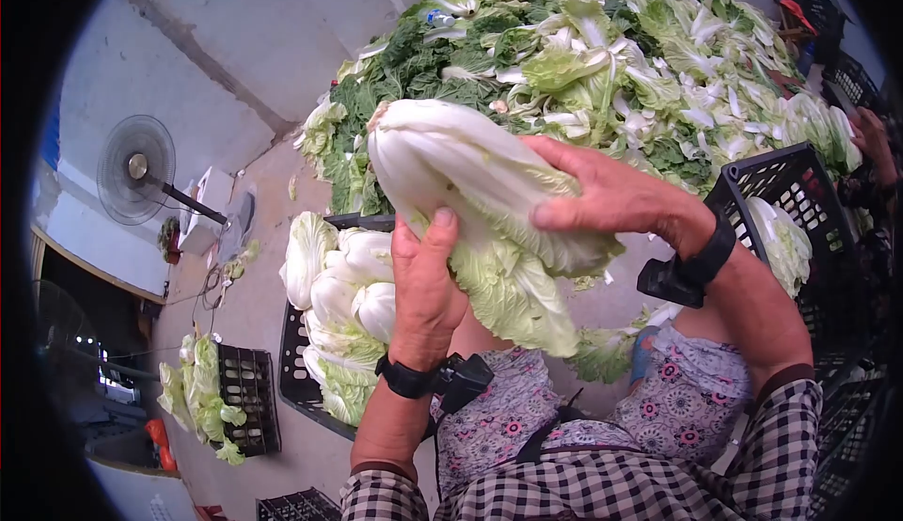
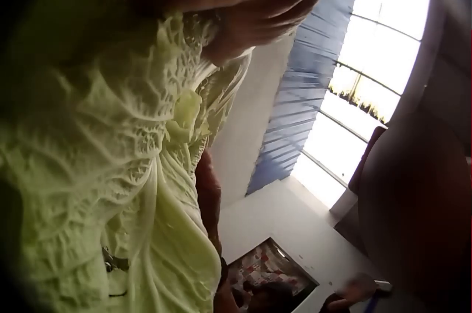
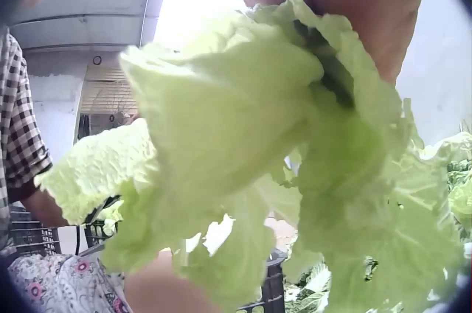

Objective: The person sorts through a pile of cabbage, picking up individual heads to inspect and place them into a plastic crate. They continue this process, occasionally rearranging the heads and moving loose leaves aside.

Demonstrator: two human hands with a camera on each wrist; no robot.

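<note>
A long napa cabbage (image 1: 451, 149) is held up in front of the chest, its cut white base to the upper left and its leafy end to the lower right. From below, my left hand (image 1: 425, 281) grips it with the thumb across the pale ribs. The right hand (image 1: 616, 190) holds the leafy half, thumb on the near side and the other fingers largely hidden behind. One loose outer leaf (image 1: 522, 300) hangs down from the head. Crinkled leaves (image 2: 110, 129) fill much of the left wrist view; pale green leaves (image 3: 221, 99) dominate the right wrist view.
A big heap of cabbage leaves (image 1: 602, 60) lies ahead. Left of the knees stands a black crate (image 1: 293, 356) packed with whole cabbages (image 1: 343, 295). Another crate (image 1: 818, 182) is at the right, with another person's hand (image 1: 873, 135) beyond. A fan (image 1: 138, 168) stands far left.
</note>
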